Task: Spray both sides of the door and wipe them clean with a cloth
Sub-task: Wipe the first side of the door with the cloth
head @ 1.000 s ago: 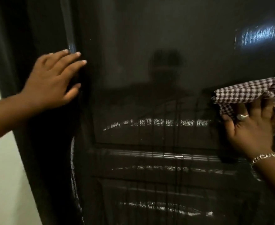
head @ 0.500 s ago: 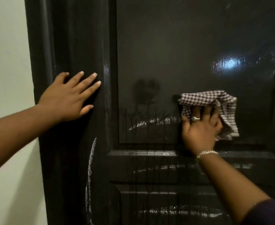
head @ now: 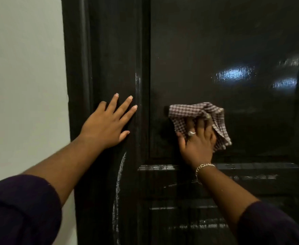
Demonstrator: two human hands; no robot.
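Note:
A glossy black panelled door (head: 216, 50) fills most of the view. My left hand (head: 108, 126) lies flat with fingers spread on the door's left stile. My right hand (head: 197, 142) presses a crumpled checked cloth (head: 198, 112) against the lower left part of the upper panel, fingers curled into the fabric. The panel shines with light reflections at the right. No spray bottle is in view.
A pale wall (head: 25, 85) runs along the door's left edge. A white chalk-like curved mark (head: 117, 191) runs down the stile below my left hand. A horizontal rail (head: 251, 170) and a lower panel lie under the cloth.
My right hand has swept the cloth leftwards across the upper panel, from its right side to its left part. The view has shifted left, and my left hand stays flat on the stile.

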